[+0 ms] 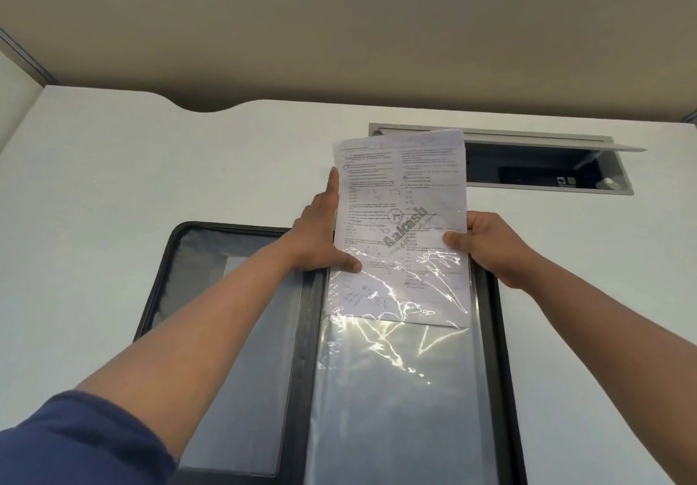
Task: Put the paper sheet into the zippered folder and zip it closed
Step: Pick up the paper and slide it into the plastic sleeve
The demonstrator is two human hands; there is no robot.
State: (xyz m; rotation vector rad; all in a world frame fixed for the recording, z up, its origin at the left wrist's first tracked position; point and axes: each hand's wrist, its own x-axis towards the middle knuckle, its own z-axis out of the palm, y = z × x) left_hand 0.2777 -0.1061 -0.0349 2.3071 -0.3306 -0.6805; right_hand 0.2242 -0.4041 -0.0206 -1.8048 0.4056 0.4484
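Gripped at both side edges, the paper sheet (401,198) was held by the left hand (322,233) and the right hand (490,245) — thumbs on its printed face, left forefinger stretched along the edge. Its lower part was tucked inside a clear plastic sleeve (396,371) of the folder (234,333), which was laid open on the white desk (113,182) — the upper part was left sticking out toward an open cable hatch (547,162).

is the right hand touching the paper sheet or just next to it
Touching. The head view shows the right hand gripping the paper sheet at its right edge, thumb pressed flat on the printed face with no gap.
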